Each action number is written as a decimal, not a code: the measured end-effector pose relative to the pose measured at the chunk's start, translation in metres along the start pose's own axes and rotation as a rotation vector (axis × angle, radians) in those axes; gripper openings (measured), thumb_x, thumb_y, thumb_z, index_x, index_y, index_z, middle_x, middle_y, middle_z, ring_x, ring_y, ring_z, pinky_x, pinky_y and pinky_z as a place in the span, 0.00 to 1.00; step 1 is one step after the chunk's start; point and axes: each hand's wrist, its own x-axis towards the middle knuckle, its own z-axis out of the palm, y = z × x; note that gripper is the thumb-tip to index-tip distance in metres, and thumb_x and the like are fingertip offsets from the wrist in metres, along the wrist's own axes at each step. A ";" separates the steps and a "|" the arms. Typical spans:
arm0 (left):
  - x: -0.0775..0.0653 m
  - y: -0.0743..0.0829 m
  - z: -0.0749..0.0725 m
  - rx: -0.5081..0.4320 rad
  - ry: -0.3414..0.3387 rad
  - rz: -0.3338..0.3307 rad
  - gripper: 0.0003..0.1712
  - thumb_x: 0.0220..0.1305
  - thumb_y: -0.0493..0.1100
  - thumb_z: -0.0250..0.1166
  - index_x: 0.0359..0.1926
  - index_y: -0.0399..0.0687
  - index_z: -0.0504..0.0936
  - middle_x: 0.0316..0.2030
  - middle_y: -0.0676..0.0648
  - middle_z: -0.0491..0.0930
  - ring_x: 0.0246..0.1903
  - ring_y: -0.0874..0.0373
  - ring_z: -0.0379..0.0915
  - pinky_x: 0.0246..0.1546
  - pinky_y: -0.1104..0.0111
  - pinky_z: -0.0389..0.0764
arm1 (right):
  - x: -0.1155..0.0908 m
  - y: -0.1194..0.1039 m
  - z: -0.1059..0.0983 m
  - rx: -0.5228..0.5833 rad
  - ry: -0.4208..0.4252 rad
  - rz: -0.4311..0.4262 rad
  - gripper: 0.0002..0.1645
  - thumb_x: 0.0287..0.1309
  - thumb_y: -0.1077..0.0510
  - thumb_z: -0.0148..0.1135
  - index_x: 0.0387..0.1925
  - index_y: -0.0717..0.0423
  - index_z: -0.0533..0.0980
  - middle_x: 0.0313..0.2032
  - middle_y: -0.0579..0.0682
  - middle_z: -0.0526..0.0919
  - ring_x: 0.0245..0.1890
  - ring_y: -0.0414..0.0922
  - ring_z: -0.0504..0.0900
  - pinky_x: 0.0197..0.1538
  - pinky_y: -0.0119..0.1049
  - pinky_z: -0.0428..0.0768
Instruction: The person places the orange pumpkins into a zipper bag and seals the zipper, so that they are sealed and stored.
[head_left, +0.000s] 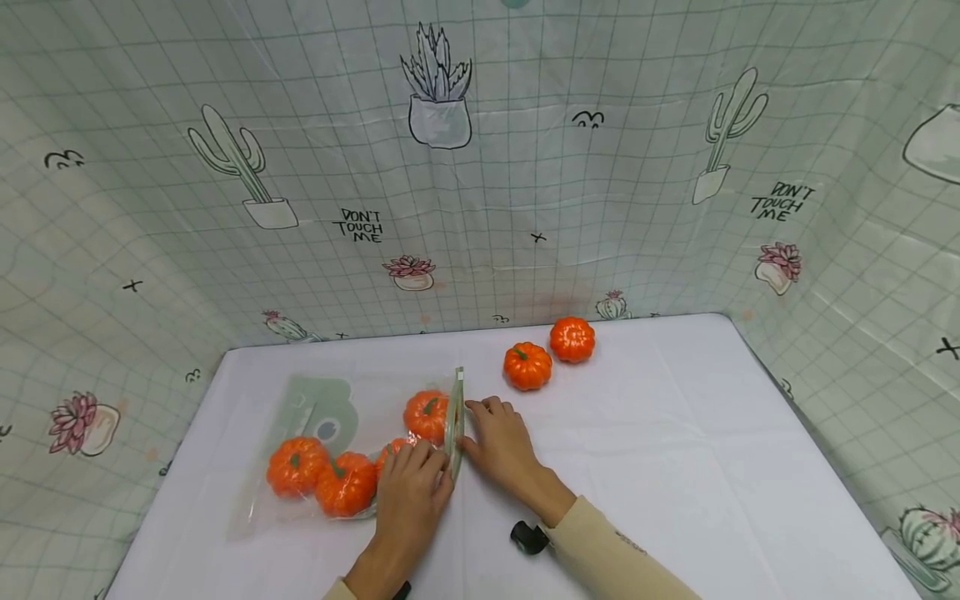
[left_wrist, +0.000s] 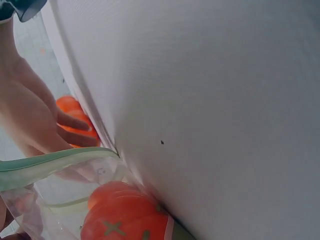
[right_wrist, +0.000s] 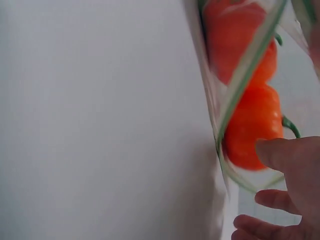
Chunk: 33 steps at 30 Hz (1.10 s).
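Plastic bag lies on the white table with its long axis running left to right, its mouth at the right end, turned toward the right hand. That facing seems the relation that matters most: the right hand is just outside the mouth, thumb and fingertips at its edge, the fingers spread apart and gripping nothing. The left hand rests on the near side of the bag, beside the mouth; whether it pinches the plastic or only presses on it, I cannot tell. Four orange pumpkins show inside the bag, one of them just within the mouth on the far side. Two loose pumpkins sit outside, beyond the right hand and a little to its right, toward the table's back edge, so the right hand is the nearer one to them
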 end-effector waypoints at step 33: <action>-0.001 0.001 0.002 -0.018 0.045 -0.018 0.14 0.46 0.34 0.81 0.27 0.49 0.81 0.28 0.51 0.75 0.30 0.53 0.69 0.39 0.57 0.76 | 0.009 0.077 -0.057 0.033 0.194 0.225 0.49 0.53 0.54 0.82 0.71 0.69 0.69 0.58 0.68 0.75 0.52 0.64 0.76 0.55 0.57 0.79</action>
